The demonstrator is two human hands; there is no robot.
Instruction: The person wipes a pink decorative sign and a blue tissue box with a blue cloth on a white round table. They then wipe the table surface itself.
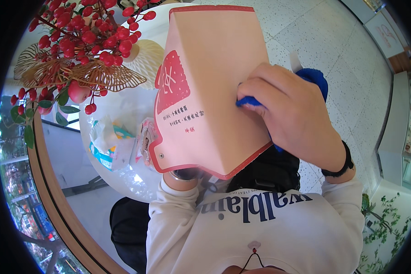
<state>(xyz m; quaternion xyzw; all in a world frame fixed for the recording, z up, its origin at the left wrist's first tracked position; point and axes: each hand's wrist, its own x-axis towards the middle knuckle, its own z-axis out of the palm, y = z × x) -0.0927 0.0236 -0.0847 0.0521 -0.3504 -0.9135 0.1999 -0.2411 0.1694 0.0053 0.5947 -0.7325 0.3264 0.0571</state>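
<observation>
A pink folder with red edging stands tilted in front of me, a fold running down its face. It bears a red strawberry-like print, some writing and a metal snap. My right hand grips a blue cloth and presses it against the right part of the folder. More of the cloth bunches out behind that hand, and a white tag sticks up from it. My left wrist, wearing a watch, goes behind the folder's lower edge. The left hand itself is hidden there, so its grip does not show.
Behind the folder is a round white table with a tissue pack and a pink packet. Red berry branches and a ribbed cream vase stand at the far left. A black stool sits below; display cases line the right.
</observation>
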